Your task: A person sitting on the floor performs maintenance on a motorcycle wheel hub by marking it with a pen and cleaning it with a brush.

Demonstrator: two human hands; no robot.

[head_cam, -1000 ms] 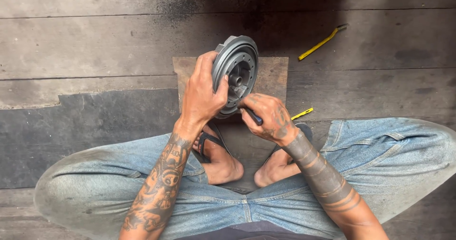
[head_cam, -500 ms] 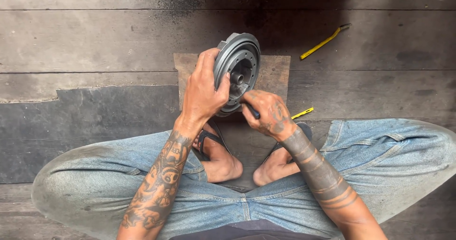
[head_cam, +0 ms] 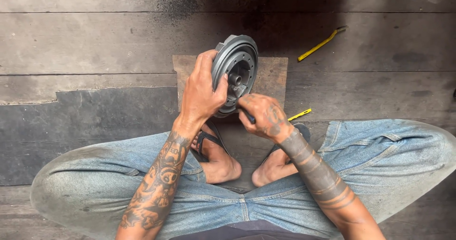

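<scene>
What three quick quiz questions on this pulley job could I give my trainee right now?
1. True or false: the left hand grips the rim of the grey pulley.
2. Which hand holds the dark tool at the pulley's lower edge? A) left B) right
3. What does the pulley stand on?

Key:
1. True.
2. B, the right hand.
3. A small wooden board on the plank floor; a yellow tool lies apart from it, further out on the planks.

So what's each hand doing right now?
Left hand: closed, gripping the round grey metal wheel.
Right hand: closed on a dark tool handle.
</scene>
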